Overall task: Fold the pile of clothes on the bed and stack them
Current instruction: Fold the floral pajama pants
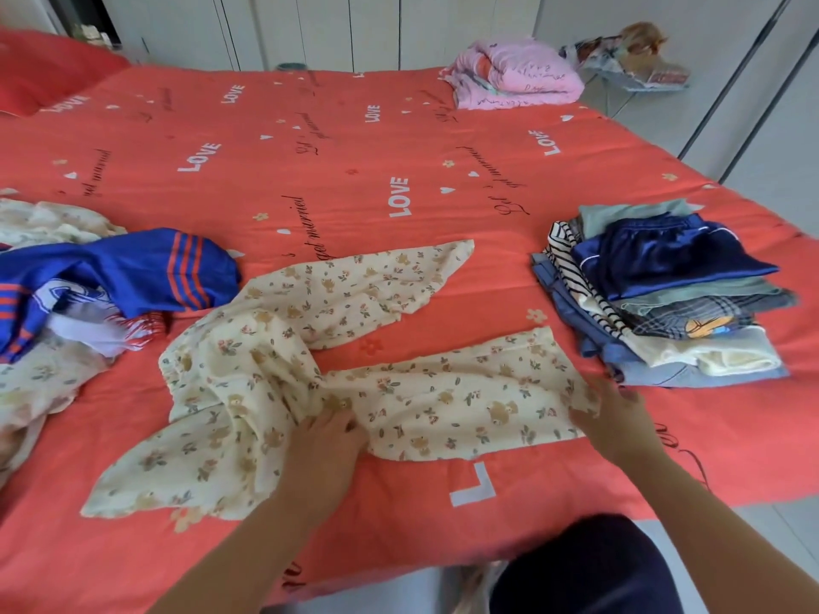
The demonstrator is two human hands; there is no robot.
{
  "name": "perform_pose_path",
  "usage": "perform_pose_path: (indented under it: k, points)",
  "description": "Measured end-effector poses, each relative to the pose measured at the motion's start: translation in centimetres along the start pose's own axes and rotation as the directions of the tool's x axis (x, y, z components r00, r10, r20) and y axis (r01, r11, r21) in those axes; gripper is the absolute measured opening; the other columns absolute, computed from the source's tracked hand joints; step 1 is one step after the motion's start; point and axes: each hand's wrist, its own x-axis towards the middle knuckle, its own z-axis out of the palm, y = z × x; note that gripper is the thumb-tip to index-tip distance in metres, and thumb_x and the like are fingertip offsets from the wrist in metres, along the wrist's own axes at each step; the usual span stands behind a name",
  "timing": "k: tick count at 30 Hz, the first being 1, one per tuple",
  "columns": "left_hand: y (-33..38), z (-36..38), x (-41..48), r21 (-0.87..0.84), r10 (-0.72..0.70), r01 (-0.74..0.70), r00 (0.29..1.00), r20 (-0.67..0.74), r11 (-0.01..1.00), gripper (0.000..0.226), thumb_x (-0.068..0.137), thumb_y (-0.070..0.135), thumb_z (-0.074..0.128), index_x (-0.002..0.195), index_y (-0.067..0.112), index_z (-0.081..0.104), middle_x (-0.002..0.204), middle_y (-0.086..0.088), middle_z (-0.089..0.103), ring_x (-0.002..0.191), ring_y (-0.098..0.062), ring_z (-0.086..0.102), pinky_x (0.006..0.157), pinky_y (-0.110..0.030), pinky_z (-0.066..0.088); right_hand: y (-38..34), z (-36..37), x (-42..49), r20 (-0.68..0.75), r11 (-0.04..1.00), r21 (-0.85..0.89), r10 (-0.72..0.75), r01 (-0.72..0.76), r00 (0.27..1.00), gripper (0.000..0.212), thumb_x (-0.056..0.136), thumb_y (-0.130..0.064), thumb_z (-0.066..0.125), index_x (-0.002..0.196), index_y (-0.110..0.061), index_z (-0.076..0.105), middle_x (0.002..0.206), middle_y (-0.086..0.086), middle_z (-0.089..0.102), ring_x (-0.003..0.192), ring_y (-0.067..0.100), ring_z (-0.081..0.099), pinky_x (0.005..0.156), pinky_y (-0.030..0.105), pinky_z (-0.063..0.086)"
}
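Note:
Cream floral trousers [337, 347] lie spread and rumpled on the red bed [310, 161], legs pointing right. My left hand [325, 440] grips the cloth at the crotch, fingers buried in the folds. My right hand [614, 421] holds the hem end of the nearer leg. A stack of folded clothes [664, 299], topped by dark blue satin shorts, sits at the right. At the left lies an unfolded pile: a blue garment with orange stripes [119, 277] over more cream floral cloth [40, 378].
A folded pink quilt [514, 75] rests at the bed's far right corner. A red pillow [40, 68] is at the far left. White wardrobe doors [354, 24] stand behind the bed. The bed's near edge runs just in front of my dark-clothed body [589, 569].

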Motion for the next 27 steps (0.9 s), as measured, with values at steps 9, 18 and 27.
perform_pose_path:
  k: [9, 18, 27]
  points:
    - [-1.3, -4.2, -0.4, -0.060, 0.122, -0.108, 0.931, 0.345, 0.992, 0.013, 0.084, 0.012, 0.053, 0.086, 0.025, 0.055, 0.077, 0.015, 0.046, 0.076, -0.010, 0.051, 0.063, -0.022, 0.042, -0.7, -0.6, 0.5, -0.099, 0.989, -0.141, -0.051, 0.036, 0.994, 0.047, 0.078, 0.000, 0.050, 0.122, -0.014, 0.058, 0.114, 0.015, 0.060, 0.107, 0.035, 0.052, 0.086, 0.037, 0.044]
    - [-0.5, -7.2, 6.2, -0.381, -0.042, 0.021, 0.998, -0.045, 0.924, 0.028, 0.097, 0.019, 0.042, 0.085, 0.008, 0.064, 0.080, 0.001, 0.061, 0.076, -0.015, 0.054, 0.075, -0.027, 0.043, -7.2, 1.0, 1.7, -0.045, 0.916, -0.225, -0.350, 0.332, 0.936, 0.044, 0.089, -0.010, 0.050, 0.132, -0.020, 0.050, 0.134, 0.005, 0.048, 0.123, 0.027, 0.040, 0.102, 0.037, 0.037]
    - [-2.4, -2.1, 10.6, 0.046, -0.105, 0.099, 0.982, 0.156, 0.994, 0.030, 0.096, 0.018, 0.039, 0.121, 0.024, 0.054, 0.113, 0.005, 0.060, 0.102, -0.018, 0.058, 0.097, -0.032, 0.043, -9.5, 1.6, 6.7, 0.093, 0.840, -0.412, -0.347, 0.353, 0.933, 0.027, 0.089, -0.027, 0.054, 0.115, -0.019, 0.055, 0.121, 0.000, 0.053, 0.120, 0.022, 0.041, 0.100, 0.037, 0.035]
